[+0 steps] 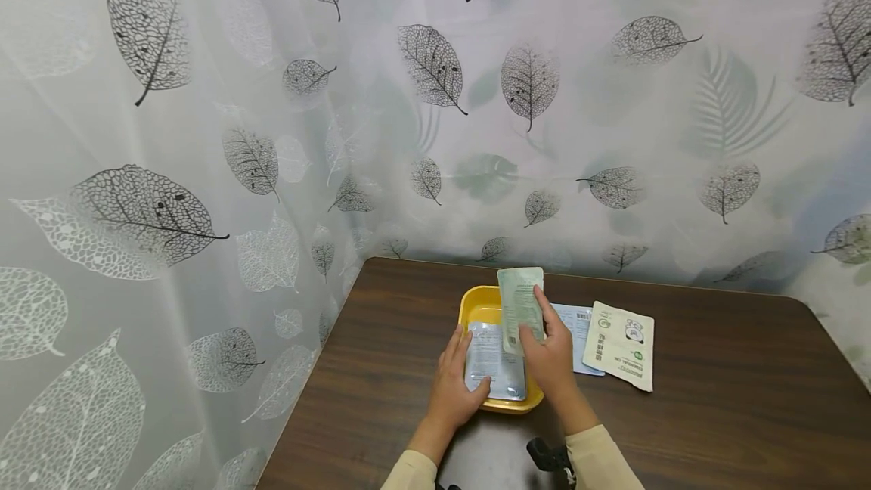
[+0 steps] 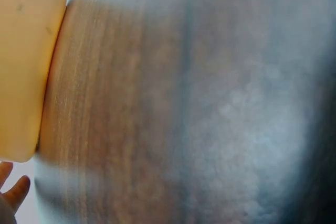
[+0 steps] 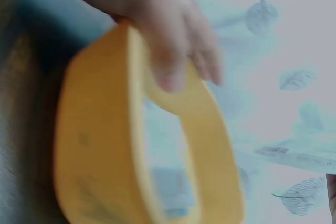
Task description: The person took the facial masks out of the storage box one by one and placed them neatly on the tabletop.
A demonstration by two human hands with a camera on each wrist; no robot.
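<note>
My right hand (image 1: 551, 354) holds a pale green sachet (image 1: 520, 305) upright over the yellow tray (image 1: 478, 299), thumb on its printed face. In the right wrist view that sachet (image 3: 302, 153) shows nearly edge-on. At the tray's left side my left hand (image 1: 452, 384) grips the rim; from the right wrist, its thumb hangs inside the wall and its fingers (image 3: 207, 56) lie beyond. Inside the tray lies a silvery-blue sachet (image 1: 493, 361), with printing on its face. The left wrist view shows the tray's outer wall (image 2: 29, 72) and fingertips (image 2: 17, 192) at the lower left.
Right of the tray, a cream sachet (image 1: 622, 345) with a panda picture overlaps a light blue sachet (image 1: 578, 331). All stand on a dark wooden table (image 1: 721, 384). Behind it hangs a leaf-patterned curtain (image 1: 490, 195).
</note>
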